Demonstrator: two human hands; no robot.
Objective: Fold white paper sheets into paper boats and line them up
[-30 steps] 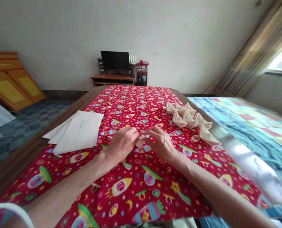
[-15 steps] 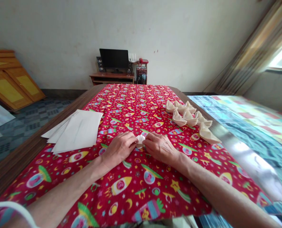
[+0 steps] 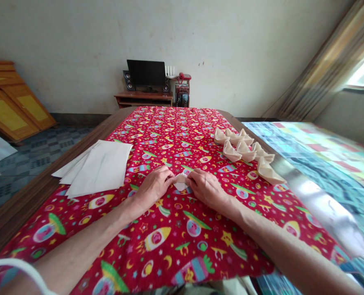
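Between my two hands, at the middle of the red patterned cloth (image 3: 169, 254), is a small folded white paper (image 3: 181, 182). My left hand (image 3: 155, 184) pinches its left end, and my right hand (image 3: 206, 187) pinches its right end. The paper's pale middle shows between the fingertips; its ends are hidden by them. To the left lies a fanned stack of white paper sheets (image 3: 98, 170). On the right, several folded cream paper pieces (image 3: 245, 150) with raised points stand in a cluster, the nearest one (image 3: 269, 171) apart from the front rows.
Beyond the table (image 3: 103, 126) a monitor (image 3: 146, 74) with speakers stands on a small desk (image 3: 145, 98). A wooden cabinet (image 3: 16, 106) is at the far left. A bed with a patterned cover (image 3: 310, 164) lies to the right. A white curved cable (image 3: 19, 264) crosses the lower left corner.
The paper between my fingers shows a wider, flatter face than before. Both hands have shifted slightly, a little farther apart. The view has tilted slightly.
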